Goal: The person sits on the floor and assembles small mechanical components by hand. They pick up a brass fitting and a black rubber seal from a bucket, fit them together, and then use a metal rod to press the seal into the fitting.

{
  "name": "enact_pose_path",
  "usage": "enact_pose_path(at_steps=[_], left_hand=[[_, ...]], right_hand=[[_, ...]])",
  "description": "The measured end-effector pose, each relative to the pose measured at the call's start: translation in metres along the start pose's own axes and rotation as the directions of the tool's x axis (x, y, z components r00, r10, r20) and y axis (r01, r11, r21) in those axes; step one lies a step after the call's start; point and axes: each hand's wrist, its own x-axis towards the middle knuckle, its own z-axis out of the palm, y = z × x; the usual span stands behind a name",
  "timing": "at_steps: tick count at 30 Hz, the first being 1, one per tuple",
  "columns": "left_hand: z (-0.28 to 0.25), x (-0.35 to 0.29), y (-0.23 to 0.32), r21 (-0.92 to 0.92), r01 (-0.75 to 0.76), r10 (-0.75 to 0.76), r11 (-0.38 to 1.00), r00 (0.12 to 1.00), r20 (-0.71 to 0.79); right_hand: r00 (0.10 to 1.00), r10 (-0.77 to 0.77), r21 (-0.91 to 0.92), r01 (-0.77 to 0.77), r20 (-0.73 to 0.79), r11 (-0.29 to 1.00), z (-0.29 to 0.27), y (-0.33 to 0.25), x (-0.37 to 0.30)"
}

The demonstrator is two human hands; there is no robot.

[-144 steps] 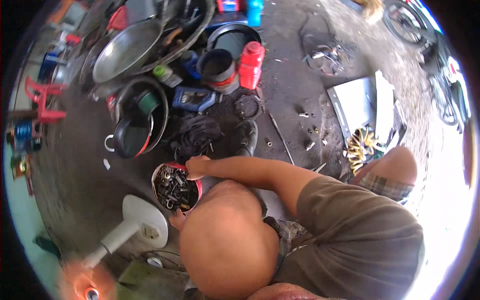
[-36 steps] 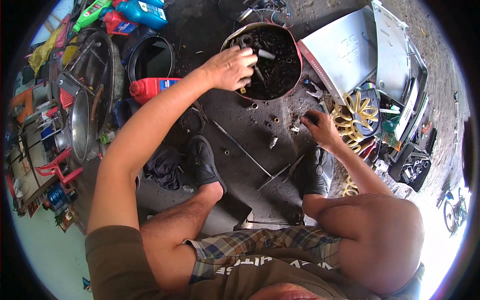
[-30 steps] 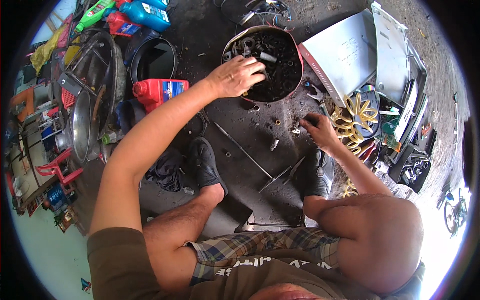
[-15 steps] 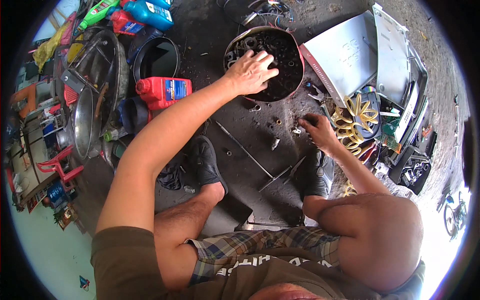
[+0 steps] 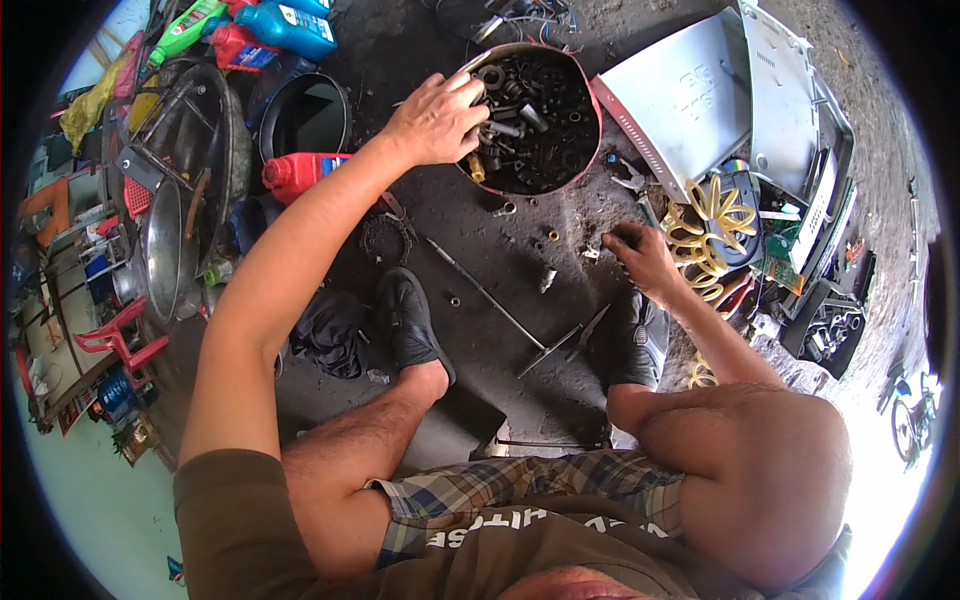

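A round metal tub [image 5: 597, 125] with a reddish rim stands on the floor ahead of me, holding dark bolts, nuts and washers and a brass-coloured fitting [image 5: 477, 168]. At its left side is my left hand [image 5: 437, 120], fingers bent but apart over the rim among the parts; nothing shows gripped. My right hand [image 5: 640, 262] is low above the floor by my right shoe [image 5: 640, 335], fingers curled in; what they hold, if anything, is hidden. Beside its fingertips lies a small silvery piece [image 5: 592, 253]. A socket [image 5: 547, 280] and a brass nut [image 5: 553, 236] lie nearby.
Between my feet lies a long T-handle wrench [image 5: 490, 300]. Pliers [image 5: 628, 176], a yellow coiled hose [image 5: 715, 240] and pale metal panels [image 5: 690, 100] are on the right. Left are a red bottle [image 5: 295, 175], a black round pan [image 5: 310, 118] and a dark cloth [image 5: 330, 335].
My left hand has moved left from the middle of the tub to its left rim, uncovering bolts and the brass-coloured fitting. My right hand has hardly moved.
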Motion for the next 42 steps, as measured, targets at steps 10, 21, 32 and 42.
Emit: enact_pose_path(at_steps=[10,21,32,42], left_hand=[[0.031,0.027,0.050,-0.063,-0.100,0.099,0.993,0.995,-0.031],[0.020,0.039,0.039,-0.026,-0.020,0.022,0.999,0.997,0.074],[0.014,-0.021,0.009,-0.171,-0.150,0.149,0.974,0.989,-0.017],[0.032,0.019,0.056,-0.078,-0.133,0.136,0.988,0.990,0.036]], right_hand=[[1.000,-0.017,0.037,0.016,0.024,0.999,0.006,-0.014,0.013],[1.000,0.006,0.042,-0.006,-0.004,0.999,0.000,-0.016,0.007],[1.000,0.007,0.031,-0.007,0.020,1.000,-0.009,-0.002,0.002],[1.000,-0.018,0.020,0.018,-0.017,1.000,0.005,0.000,0.006]])
